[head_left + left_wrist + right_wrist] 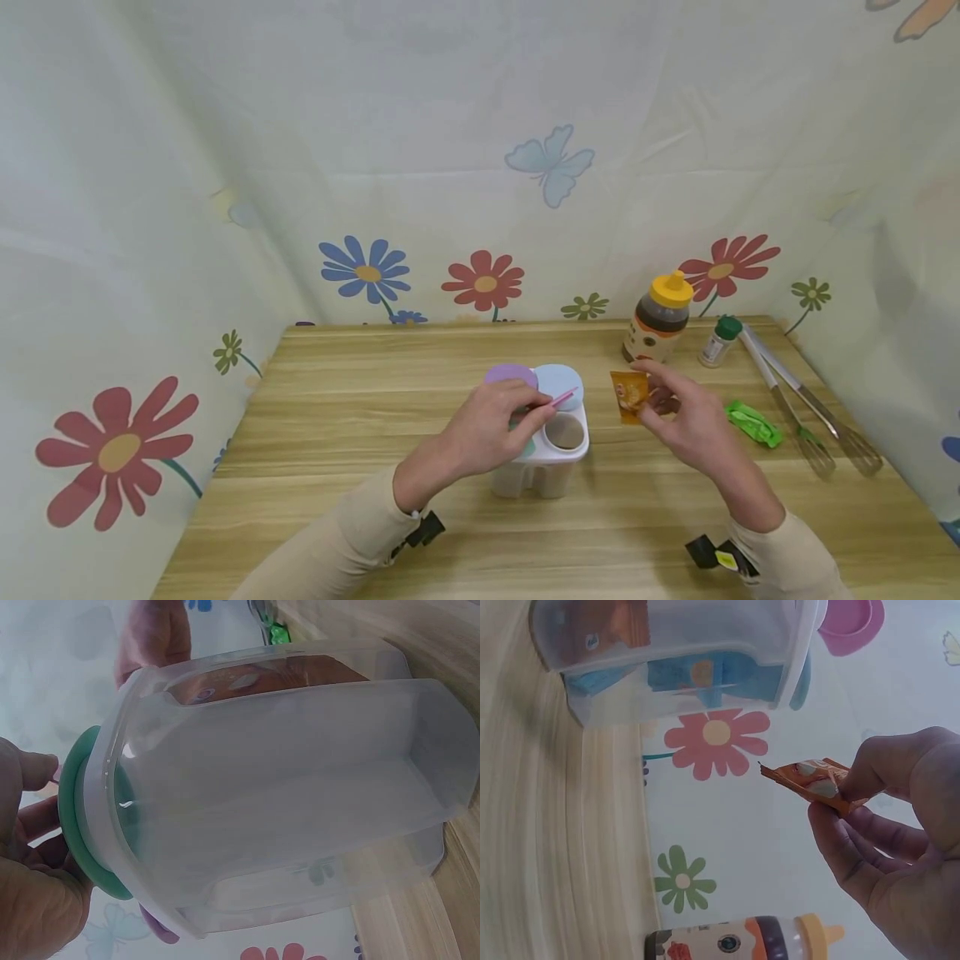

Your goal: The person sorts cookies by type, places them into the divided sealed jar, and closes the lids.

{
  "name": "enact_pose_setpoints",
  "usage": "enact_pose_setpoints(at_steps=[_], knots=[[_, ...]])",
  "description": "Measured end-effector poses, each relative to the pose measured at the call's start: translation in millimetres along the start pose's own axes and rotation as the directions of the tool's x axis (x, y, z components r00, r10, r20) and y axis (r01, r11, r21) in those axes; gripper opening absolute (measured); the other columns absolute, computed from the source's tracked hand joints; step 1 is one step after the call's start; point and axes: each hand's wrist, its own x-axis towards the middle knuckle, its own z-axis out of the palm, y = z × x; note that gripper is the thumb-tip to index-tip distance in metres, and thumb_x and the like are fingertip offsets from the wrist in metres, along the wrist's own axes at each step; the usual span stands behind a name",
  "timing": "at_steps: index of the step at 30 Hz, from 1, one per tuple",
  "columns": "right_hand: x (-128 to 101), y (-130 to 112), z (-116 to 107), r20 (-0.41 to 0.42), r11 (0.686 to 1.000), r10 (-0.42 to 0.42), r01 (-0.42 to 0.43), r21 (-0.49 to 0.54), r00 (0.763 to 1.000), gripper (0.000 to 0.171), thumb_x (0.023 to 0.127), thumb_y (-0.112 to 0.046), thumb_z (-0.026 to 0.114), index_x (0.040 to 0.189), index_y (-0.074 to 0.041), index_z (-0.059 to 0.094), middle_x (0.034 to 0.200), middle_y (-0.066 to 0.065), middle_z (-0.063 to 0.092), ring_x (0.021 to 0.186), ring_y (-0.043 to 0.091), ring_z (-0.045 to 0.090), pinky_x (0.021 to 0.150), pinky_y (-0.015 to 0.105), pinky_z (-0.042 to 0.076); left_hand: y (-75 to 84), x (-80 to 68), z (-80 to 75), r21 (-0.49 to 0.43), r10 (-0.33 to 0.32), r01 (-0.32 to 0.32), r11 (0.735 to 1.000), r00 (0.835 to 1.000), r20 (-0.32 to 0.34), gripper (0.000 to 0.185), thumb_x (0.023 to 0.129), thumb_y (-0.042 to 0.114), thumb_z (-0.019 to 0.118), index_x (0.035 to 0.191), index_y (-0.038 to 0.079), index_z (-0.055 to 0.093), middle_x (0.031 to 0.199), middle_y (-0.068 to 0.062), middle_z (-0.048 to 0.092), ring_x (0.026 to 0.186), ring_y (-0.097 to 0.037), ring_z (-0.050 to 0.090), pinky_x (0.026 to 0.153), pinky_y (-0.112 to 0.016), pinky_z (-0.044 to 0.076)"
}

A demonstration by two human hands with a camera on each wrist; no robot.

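Note:
My left hand (483, 429) pinches a round pink lid (564, 397), edge-on in the head view, above a clear plastic container (542, 479) with a white rim. Purple (512, 374), light blue (558, 385) and green (82, 814) lids cover three compartments; the front right one is uncovered. Through the clear walls, orange packaging (596, 626) shows in one compartment and blue packaging (712, 679) in another. To the container's right, my right hand (693, 429) holds a small orange sachet (630, 397) between thumb and fingers.
Behind my right hand stands a brown bottle with a yellow cap (658, 317). Further right are a green-capped shaker (720, 342), a bright green packet (753, 423) and long metal tongs (806, 400). A flowered curtain (420, 167) encloses the wooden table (360, 383).

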Motion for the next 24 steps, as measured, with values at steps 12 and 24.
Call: enact_pose_setpoints(at_steps=[12,24], knots=[[1,-17,-3,-0.041,0.997,-0.042,0.045,0.064,0.998,0.045,0.079,0.005,0.07,0.122,-0.008,0.062,0.104,0.009,0.067,0.083,0.018,0.061,0.07,0.035,0.058,-1.3,0.5,0.5,0.0,0.006,-0.006,1.0,1.0,0.001,0.019,0.094,0.025,0.065,0.103,0.012,0.075,0.09,0.006,0.071,0.079,-0.003,0.057,0.07,-0.015,0.049],[2,-35,-1,-0.087,0.971,-0.135,0.149,0.189,0.987,0.053,0.075,0.014,0.071,0.124,-0.004,0.061,0.109,0.006,0.065,0.085,0.012,0.058,0.069,0.02,0.056,-0.3,0.2,0.1,-0.006,0.016,-0.016,1.0,1.0,-0.008,0.018,0.093,0.024,0.066,0.102,0.011,0.075,0.088,0.005,0.07,0.076,-0.003,0.055,0.068,-0.014,0.048]])
